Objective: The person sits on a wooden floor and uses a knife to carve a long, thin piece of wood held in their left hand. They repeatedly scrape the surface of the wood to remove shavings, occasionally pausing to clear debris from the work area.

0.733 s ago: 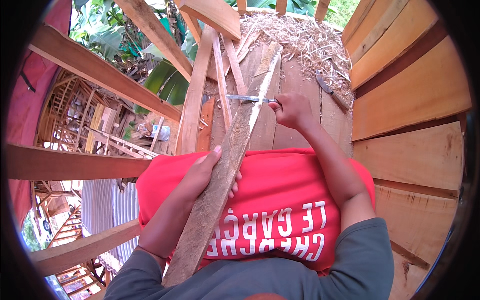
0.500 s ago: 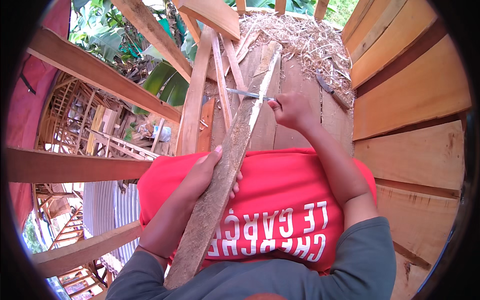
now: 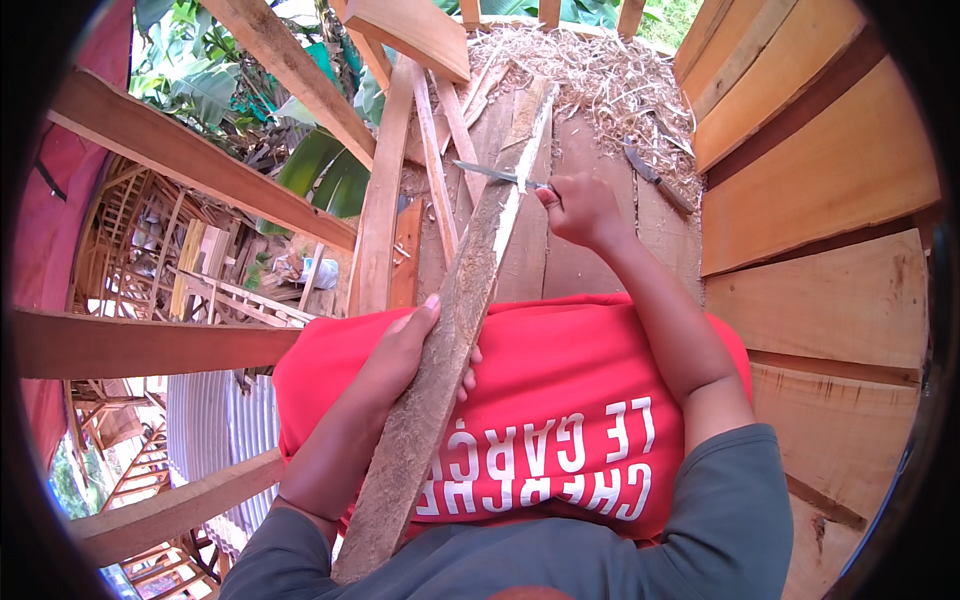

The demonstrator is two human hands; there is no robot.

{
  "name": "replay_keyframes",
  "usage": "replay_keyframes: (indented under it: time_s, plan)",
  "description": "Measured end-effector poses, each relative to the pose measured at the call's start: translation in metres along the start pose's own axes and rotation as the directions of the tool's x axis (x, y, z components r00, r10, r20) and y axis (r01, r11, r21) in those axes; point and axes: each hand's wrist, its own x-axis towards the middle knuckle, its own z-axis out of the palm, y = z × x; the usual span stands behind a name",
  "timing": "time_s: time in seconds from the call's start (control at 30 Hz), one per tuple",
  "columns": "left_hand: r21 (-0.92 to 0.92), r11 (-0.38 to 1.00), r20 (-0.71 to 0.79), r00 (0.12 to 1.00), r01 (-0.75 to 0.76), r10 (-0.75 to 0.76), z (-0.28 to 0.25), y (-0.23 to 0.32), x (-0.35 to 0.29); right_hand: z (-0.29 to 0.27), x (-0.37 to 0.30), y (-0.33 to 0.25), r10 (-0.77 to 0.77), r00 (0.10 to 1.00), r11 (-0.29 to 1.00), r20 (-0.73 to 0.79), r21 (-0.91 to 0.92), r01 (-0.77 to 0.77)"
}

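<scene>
A long rough wooden plank (image 3: 445, 345) slants from my chest over the red cloth on my lap to the boards ahead. My left hand (image 3: 405, 350) is closed around its middle, thumb on one side and fingertips on the other. Above that grip, my right hand (image 3: 582, 210) is a fist around the handle of a knife (image 3: 485, 170). The blade lies across the plank, its tip sticking out past the left edge. Pale, freshly cut wood shows along the plank's right edge; the knife handle is mostly hidden in my fist.
A second knife (image 3: 657, 180) with a brown handle lies on the floorboards to the right. Curly wood shavings (image 3: 610, 75) pile up at the far end. Plank walling (image 3: 810, 225) rises on the right; open wooden rails (image 3: 160, 345) cross the left. Loose strips (image 3: 435, 150) lean nearby.
The knife blade has tilted, its tip now higher on the left, and my right hand has shifted slightly up. My left hand keeps its place on the plank. The view has moved slightly.
</scene>
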Motion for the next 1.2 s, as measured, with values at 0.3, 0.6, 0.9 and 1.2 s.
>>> replay_keyframes:
  time_s: [0.3, 0.6, 0.9, 1.2]
  plan:
    - [0.012, 1.000, -0.003, 1.000, 0.018, -0.018, -0.001, -0.003, 0.002, 0.001, -0.003, -0.017, 0.073, 0.997, 0.997, 0.012, 0.008, -0.073]
    - [0.011, 1.000, -0.002, 1.000, 0.023, -0.023, -0.001, -0.004, -0.002, 0.009, -0.001, -0.001, -0.026, 0.999, 1.000, -0.038, 0.000, 0.026]
    - [0.021, 0.999, 0.014, 1.000, 0.027, -0.028, 0.003, -0.008, -0.003, 0.001, 0.001, 0.013, 0.016, 1.000, 1.000, 0.001, -0.021, -0.016]
    - [0.025, 0.999, 0.016, 0.999, 0.034, -0.035, 0.005, -0.006, -0.005, 0.001, 0.003, 0.027, -0.035, 0.999, 0.999, -0.005, -0.031, 0.034]
